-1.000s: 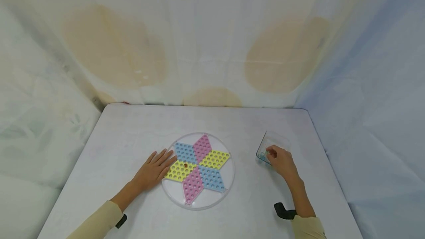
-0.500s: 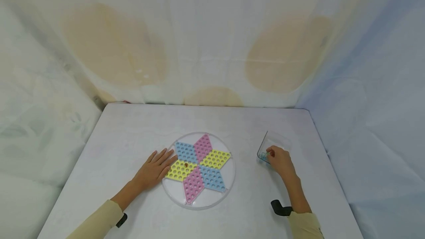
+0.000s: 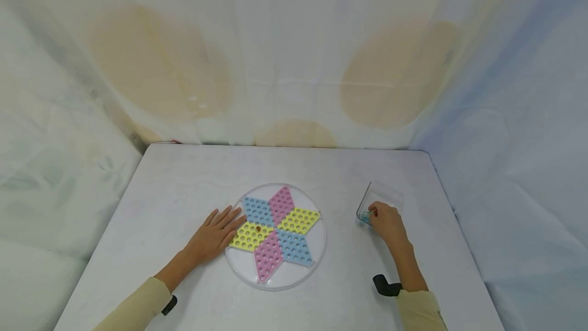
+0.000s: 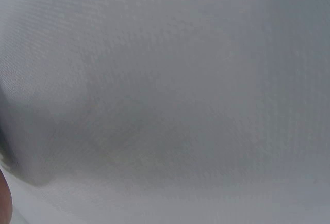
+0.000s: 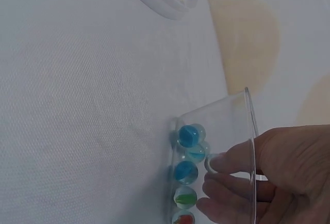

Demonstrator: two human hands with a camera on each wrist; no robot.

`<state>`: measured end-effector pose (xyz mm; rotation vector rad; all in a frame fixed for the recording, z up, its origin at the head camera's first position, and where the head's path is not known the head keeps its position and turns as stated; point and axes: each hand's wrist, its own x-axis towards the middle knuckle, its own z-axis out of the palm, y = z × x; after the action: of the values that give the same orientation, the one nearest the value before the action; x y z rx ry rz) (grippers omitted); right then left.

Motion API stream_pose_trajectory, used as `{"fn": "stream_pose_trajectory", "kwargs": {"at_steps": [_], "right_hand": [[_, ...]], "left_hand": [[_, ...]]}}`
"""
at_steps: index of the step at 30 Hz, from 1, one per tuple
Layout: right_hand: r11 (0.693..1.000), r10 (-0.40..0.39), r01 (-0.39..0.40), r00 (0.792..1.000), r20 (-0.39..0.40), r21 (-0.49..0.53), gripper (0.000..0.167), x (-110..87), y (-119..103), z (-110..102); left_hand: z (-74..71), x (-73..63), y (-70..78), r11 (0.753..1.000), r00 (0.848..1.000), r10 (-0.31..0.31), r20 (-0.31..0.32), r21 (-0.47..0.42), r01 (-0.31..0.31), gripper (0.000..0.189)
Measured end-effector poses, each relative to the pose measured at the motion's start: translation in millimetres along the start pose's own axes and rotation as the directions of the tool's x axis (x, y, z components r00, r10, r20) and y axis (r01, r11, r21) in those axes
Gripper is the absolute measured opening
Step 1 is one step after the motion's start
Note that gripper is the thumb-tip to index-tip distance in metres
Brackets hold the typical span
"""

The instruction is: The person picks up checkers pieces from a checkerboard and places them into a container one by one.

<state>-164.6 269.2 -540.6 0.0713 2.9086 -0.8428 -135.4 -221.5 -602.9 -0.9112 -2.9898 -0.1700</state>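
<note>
My left hand (image 3: pixel 210 239) lies flat with fingers spread, its fingertips on the left rim of a round Chinese checkers board (image 3: pixel 275 236). One brown marble (image 3: pixel 258 229) sits in a hole of the board's left yellow section. My right hand (image 3: pixel 387 222) reaches into a clear plastic box (image 3: pixel 363 199) to the right of the board. Seen from the right wrist, its thumb and forefinger pinch a clear marble (image 5: pixel 208 163), partly hidden by the thumb. Beside the fingers, blue marbles (image 5: pixel 186 172), a green-streaked marble (image 5: pixel 185 197) and a red one (image 5: pixel 183 218) rest along the box bottom.
Both items stand on a white-covered table (image 3: pixel 206 167), with a gap of bare cloth between board and box. Pale fabric (image 3: pixel 285 65) hangs behind and at both sides. The left wrist view shows mostly blurred white cloth (image 4: pixel 180 79).
My right forearm has shifted slightly left while the fingers stay in the box and draw closer together. The left hand stays on the board's rim.
</note>
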Motion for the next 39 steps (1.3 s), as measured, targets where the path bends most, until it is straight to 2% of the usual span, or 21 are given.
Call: {"fn": "stream_pose_trajectory", "kwargs": {"at_steps": [3,10,19,27,34,39], "right_hand": [[1.000,0.000,0.000,1.000,0.011,-0.014,0.020,0.9,-1.1,-0.3],[1.000,0.017,-0.016,0.999,0.036,-0.016,0.020,1.3,-3.4,-1.7],[1.000,0.026,-0.025,0.998,0.050,-0.019,0.020,5.1,-2.0,-1.4],[1.000,0.020,-0.020,0.999,0.040,-0.018,0.018,6.0,0.1,1.1],[1.000,0.023,-0.023,0.999,0.043,-0.003,0.020,5.6,-1.1,0.6],[1.000,0.023,-0.023,1.000,0.017,0.003,0.024,3.1,-3.4,-1.6]], "left_hand": [[-0.5,0.2,0.2,1.000,1.000,0.005,-0.009,0.003,-0.005,0.054],[1.9,0.1,-0.2,0.999,0.994,0.046,-0.101,-0.002,-0.046,0.052],[1.3,0.4,-0.4,0.999,0.998,0.027,-0.063,-0.023,-0.028,0.053],[1.7,0.4,0.3,0.999,0.996,0.032,-0.088,-0.012,-0.033,0.052],[1.2,0.1,1.2,1.000,0.999,0.013,-0.042,0.001,-0.013,0.054],[-0.3,-0.1,1.9,1.000,0.998,0.022,-0.061,-0.007,-0.023,0.053]]}}
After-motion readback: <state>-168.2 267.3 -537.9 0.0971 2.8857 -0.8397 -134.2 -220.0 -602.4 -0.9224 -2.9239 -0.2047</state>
